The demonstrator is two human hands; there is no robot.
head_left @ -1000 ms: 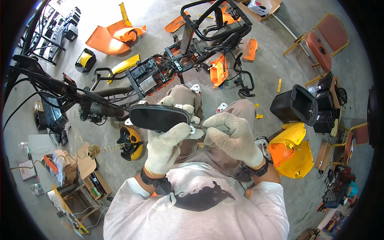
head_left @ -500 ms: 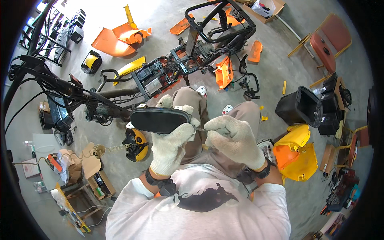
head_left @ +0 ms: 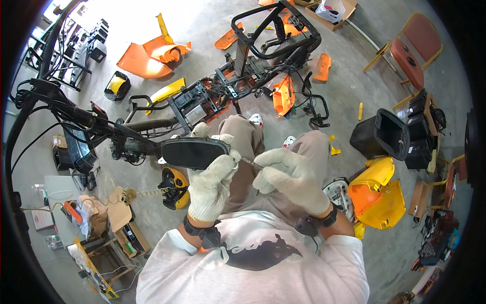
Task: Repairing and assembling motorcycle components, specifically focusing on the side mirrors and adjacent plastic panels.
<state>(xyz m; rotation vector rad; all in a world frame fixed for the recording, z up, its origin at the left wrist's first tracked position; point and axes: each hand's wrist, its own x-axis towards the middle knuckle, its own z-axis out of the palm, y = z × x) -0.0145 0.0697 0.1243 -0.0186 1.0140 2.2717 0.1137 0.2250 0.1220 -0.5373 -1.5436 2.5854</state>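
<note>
Left of the glossy black, rounded-oblong unit, you have a bare black tubular steering column; beyond the unit, a curved orange plastic cover lies on the floor, so that piece looks done. Your left hand, in a cream knitted glove, grips the unit's right end. Just right of the unit, your gloved right hand pinches a thin grey rod-like piece. That part seems unfinished; you can't tell whether the piece joins the unit.
</note>
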